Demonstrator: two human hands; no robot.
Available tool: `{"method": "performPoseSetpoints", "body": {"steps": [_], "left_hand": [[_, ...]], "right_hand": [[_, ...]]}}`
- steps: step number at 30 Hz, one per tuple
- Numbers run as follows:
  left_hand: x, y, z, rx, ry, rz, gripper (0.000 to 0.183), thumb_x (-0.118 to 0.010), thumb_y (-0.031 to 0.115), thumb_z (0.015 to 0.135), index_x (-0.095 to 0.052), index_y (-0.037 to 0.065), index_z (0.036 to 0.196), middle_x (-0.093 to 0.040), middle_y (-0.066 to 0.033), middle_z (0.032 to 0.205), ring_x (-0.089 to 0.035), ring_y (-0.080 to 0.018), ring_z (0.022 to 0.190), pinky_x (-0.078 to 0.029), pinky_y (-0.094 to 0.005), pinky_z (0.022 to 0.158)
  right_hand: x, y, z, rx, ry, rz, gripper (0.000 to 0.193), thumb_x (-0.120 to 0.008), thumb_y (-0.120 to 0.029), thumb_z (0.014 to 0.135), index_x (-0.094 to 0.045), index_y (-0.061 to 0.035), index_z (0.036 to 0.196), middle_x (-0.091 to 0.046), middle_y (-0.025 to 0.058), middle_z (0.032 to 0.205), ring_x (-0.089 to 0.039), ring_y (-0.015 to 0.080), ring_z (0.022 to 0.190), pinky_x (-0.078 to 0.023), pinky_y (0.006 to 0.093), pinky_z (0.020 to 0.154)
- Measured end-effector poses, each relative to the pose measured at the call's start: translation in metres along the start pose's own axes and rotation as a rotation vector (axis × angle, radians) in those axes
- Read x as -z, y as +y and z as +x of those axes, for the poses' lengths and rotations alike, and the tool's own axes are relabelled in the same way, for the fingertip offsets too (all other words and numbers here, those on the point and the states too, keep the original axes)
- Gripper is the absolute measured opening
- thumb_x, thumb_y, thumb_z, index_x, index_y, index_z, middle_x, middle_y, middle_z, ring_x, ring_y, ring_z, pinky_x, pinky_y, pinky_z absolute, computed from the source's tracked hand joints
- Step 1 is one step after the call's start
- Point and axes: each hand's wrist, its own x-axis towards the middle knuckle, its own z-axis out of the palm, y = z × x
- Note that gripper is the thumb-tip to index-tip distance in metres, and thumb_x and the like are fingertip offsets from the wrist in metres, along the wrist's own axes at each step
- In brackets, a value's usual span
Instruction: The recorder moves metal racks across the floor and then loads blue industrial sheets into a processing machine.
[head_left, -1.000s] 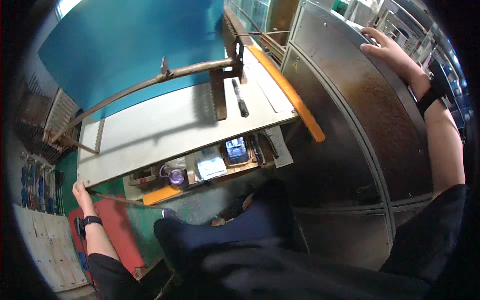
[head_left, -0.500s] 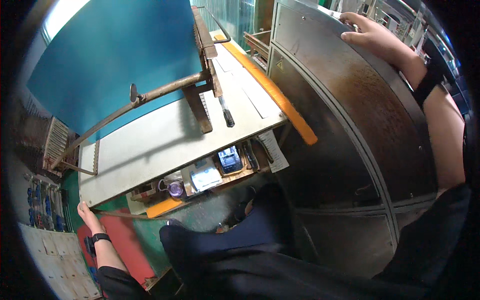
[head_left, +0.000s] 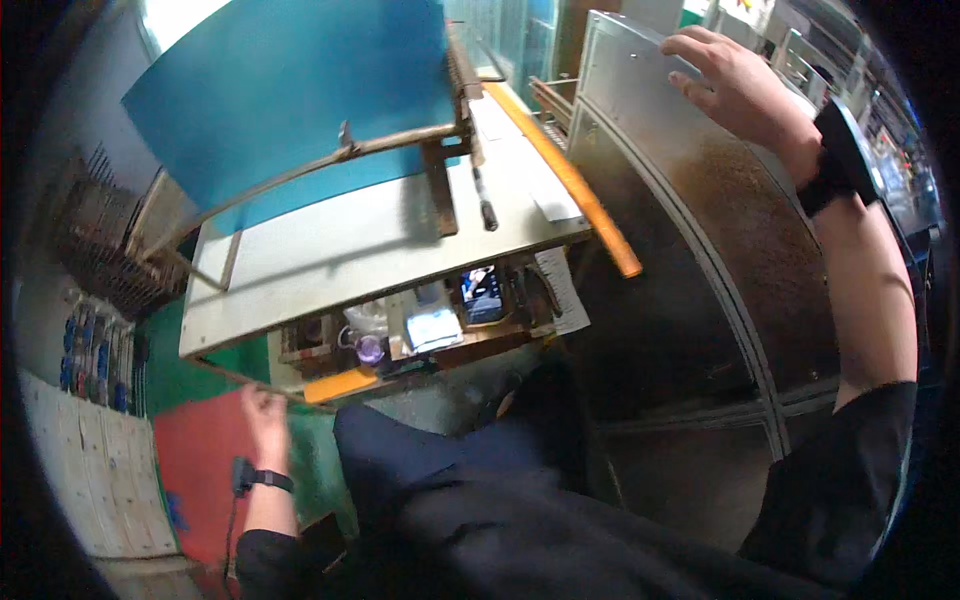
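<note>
My left hand (head_left: 265, 425) is smeared by motion near the lower rail at the front left of the white table (head_left: 330, 255); whether it touches the rail I cannot tell. My right hand (head_left: 740, 90) hangs at the top of the metal cabinet (head_left: 640, 75), fingers curved and apart with nothing in them. On the table stands a rusty metal rack frame (head_left: 390, 140), holding a large blue panel (head_left: 300, 95) upright. A dark-handled tool (head_left: 488, 212) hangs down by the frame's right post.
Under the tabletop, a shelf carries a lit phone (head_left: 482, 294), a purple cup (head_left: 369, 349) and a bright white pad (head_left: 433, 329). An orange strip (head_left: 570, 180) runs along the table's right side. A red board (head_left: 200, 460) lies low at the left, near wire racks (head_left: 100, 220).
My left hand has left the table's front left corner and moved right. My right hand has shifted slightly left along the cabinet top. The whole view has swung a little.
</note>
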Motion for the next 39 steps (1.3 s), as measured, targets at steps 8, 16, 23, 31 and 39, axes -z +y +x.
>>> {"method": "performPoseSetpoints", "body": {"steps": [8, 16, 23, 31, 39], "left_hand": [[-0.023, 0.026, -0.146, -0.173, -0.334, 0.264, 0.048, -0.075, 0.022, 0.078, -0.055, 0.002, 0.117, -0.060, -0.0165, 0.103, -0.058, -0.0335, 0.091, -0.048, -0.0435, 0.085], [-0.023, 0.017, -0.152, -0.004, -0.547, 0.494, 0.036, -0.063, 0.037, 0.089, -0.054, 0.003, 0.081, -0.058, -0.0211, 0.083, -0.056, -0.0434, 0.081, -0.043, -0.0514, 0.070], [-0.030, -0.016, -0.141, -0.175, -0.600, 0.267, 0.039, -0.055, 0.033, 0.094, -0.052, 0.003, 0.071, -0.055, -0.0225, 0.073, -0.055, -0.0448, 0.076, -0.039, -0.0532, 0.063], [0.009, -0.036, -0.155, 0.057, -1.116, -0.078, 0.041, -0.056, 0.039, 0.094, -0.069, 0.004, 0.111, -0.067, -0.0143, 0.109, -0.059, -0.0280, 0.111, -0.042, -0.0375, 0.105], [-0.050, 0.118, -0.100, -0.457, -1.331, 0.113, 0.020, -0.065, 0.014, 0.079, -0.066, 0.003, 0.096, -0.067, -0.0136, 0.099, -0.062, -0.0279, 0.098, -0.047, -0.0411, 0.090]], "right_hand": [[-0.037, -0.228, -0.054, 0.222, -0.318, 0.784, 0.027, -0.061, -0.030, 0.089, -0.060, -0.0046, 0.080, -0.060, 0.0175, 0.076, -0.062, 0.0379, 0.074, -0.051, 0.0460, 0.069], [-0.109, -0.317, -0.281, -0.129, -1.481, 0.949, 0.070, -0.054, -0.066, 0.087, -0.064, 0.0002, 0.109, -0.066, 0.0249, 0.101, -0.063, 0.0417, 0.097, -0.051, 0.0464, 0.082], [-0.112, -0.341, -0.322, -0.149, -0.989, 1.276, 0.037, -0.062, -0.039, 0.092, -0.059, -0.0029, 0.086, -0.062, 0.0184, 0.080, -0.062, 0.0393, 0.078, -0.049, 0.0454, 0.068], [-0.091, -0.328, -0.319, 0.070, -1.081, 1.267, 0.018, -0.059, -0.020, 0.082, -0.061, -0.0026, 0.086, -0.062, 0.0227, 0.081, -0.062, 0.0429, 0.081, -0.048, 0.0505, 0.069], [-0.080, -0.284, -0.231, 0.029, -0.619, 1.051, 0.021, -0.059, -0.023, 0.086, -0.058, -0.0028, 0.085, -0.063, 0.0193, 0.081, -0.063, 0.0396, 0.080, -0.050, 0.0491, 0.068]]}}
